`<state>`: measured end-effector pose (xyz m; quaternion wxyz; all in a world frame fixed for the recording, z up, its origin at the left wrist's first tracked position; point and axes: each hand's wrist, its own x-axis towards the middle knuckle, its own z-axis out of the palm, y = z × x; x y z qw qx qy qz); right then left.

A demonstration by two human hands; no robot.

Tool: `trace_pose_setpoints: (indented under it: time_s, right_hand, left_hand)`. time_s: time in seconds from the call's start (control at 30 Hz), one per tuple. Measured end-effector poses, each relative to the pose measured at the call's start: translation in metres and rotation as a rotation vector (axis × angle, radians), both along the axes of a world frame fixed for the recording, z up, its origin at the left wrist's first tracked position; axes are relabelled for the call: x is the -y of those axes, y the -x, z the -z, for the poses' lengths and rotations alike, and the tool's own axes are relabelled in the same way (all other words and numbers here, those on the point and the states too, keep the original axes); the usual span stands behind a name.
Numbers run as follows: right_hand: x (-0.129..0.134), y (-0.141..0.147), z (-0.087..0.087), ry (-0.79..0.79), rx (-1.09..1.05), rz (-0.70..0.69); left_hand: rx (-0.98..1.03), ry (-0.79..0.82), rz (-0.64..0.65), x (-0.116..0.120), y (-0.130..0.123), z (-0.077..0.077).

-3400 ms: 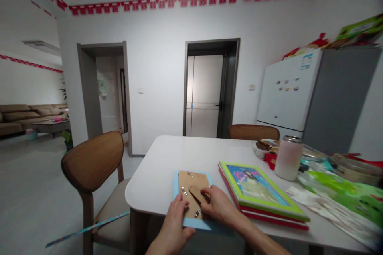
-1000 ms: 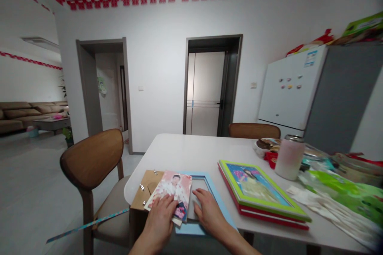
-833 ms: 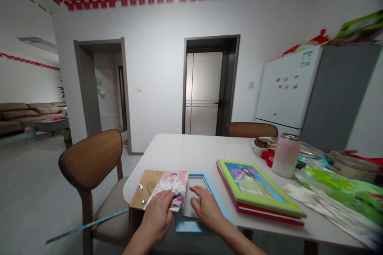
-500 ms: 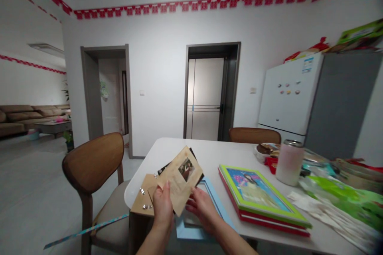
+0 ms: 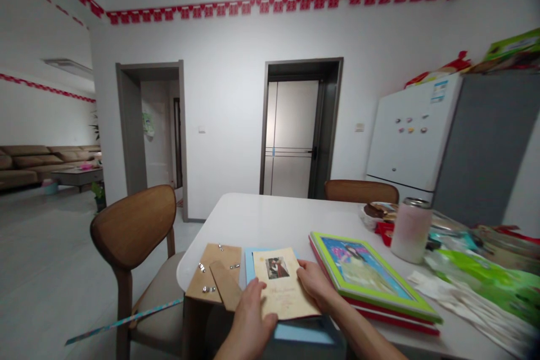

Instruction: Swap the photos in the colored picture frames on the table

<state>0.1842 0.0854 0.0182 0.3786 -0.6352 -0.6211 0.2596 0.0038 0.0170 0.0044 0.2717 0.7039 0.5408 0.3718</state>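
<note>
Pinching a cream card (image 5: 284, 291) by its lower left edge with the left hand (image 5: 250, 318), fingers and thumb partly closed. Gripping the opposite edge with the right hand (image 5: 317, 287), fingers curled in. Lying printed side up between the hands, showing a small picture near the top and faint lettering below. Cannot tell whether anything else is stacked beneath.

Sitting directly under the card: blue frame (image 5: 306, 333), mostly covered, on the near edge of the table (image 5: 248, 215). Resting just to the left: brown backing board (image 5: 225, 252), with metal clips (image 5: 201, 268) and support flap (image 5: 226, 286) in view.

Judging progress: opened up — backing off and set aside, clips exposed. Not closed at this point; card in hand over the frame, not secured under the board. Cannot see whether glass is in place.

Lying to the right: green-framed picture (image 5: 358, 270) on top of a red-edged item (image 5: 390, 320). Standing beyond — pink bottle (image 5: 410, 233), near a green package (image 5: 491, 273) and white cloth (image 5: 458, 301).
</note>
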Motion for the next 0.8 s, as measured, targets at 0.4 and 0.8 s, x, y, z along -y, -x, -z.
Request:
trace_pose_setpoints:
  time_s: [0.4,0.8]
  right_hand:
    - [0.017,0.006,-0.004,0.03,0.742,0.111]
    - [0.018,0.015,0.002,-0.189,0.759,-0.141]
  left_hand:
    - [-0.196,-0.017,0.17,0.007,0.007,-0.014]
    - [-0.246,-0.071,0.183,0.009,0.035,-0.015]
